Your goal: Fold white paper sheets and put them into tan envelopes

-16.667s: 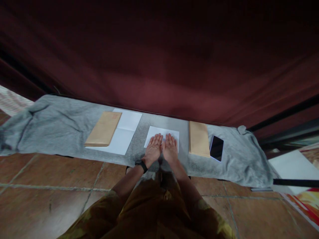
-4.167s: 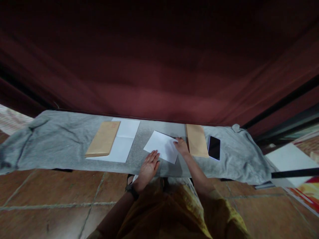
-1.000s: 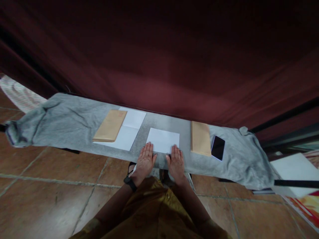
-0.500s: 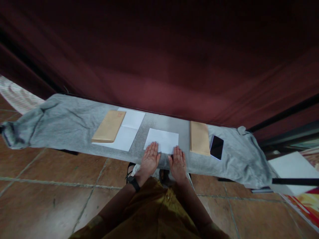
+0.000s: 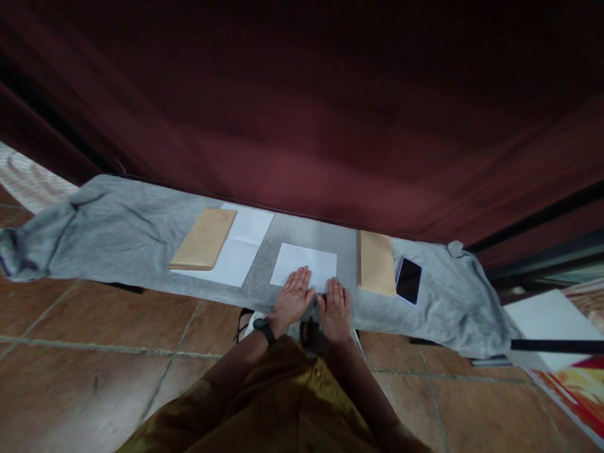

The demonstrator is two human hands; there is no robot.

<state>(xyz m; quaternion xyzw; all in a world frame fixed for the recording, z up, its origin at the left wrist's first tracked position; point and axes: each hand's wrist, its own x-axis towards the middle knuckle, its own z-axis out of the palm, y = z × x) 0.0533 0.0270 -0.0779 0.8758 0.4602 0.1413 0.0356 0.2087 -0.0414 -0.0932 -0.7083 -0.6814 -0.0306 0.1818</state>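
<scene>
A folded white sheet of paper [image 5: 304, 257] lies flat in front of me on the grey cloth [image 5: 141, 220]. My left hand [image 5: 292, 296] rests flat on its near edge, fingers stretched out. Beside it, my right hand [image 5: 336, 307] lies palm down with fingers extended over the near right corner of the sheet. Neither hand grasps anything. To the left, a stack of brown envelopes [image 5: 205, 239] sits on top of white creased paper [image 5: 240, 251]. Another brown envelope stack [image 5: 376, 263] is to the right of the sheet.
A smartphone [image 5: 408, 280] lies right of the right-hand envelopes. Behind the cloth-covered surface hangs a dark red curtain [image 5: 302, 157]. White board or paper [image 5: 552, 321] and a black bar [image 5: 557, 346] are at the far right, above the tiled floor [image 5: 141, 365].
My left hand has slid to the right along the near edge of the folded sheet, closer to my right hand. The right hand stays almost in place.
</scene>
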